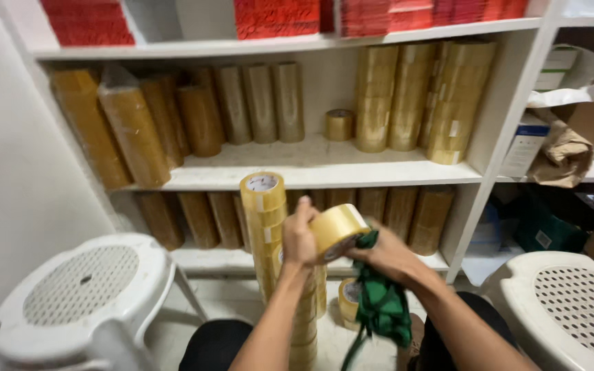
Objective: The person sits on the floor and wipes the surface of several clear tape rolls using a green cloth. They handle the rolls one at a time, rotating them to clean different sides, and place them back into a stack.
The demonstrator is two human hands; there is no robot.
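The tape roll (336, 230) sits tilted between both hands above the person's lap, its round face turned up and left. The left hand (299, 237) closes its fingers (305, 209) around the roll's left rim; the right hand (388, 255) grips the right edge together with a green cloth bag (381, 302) (hanging down). A tall tape stack (264, 227) stands just behind, before white shelves (311, 165) of brownish rolls; red packs (276, 17) line the top.
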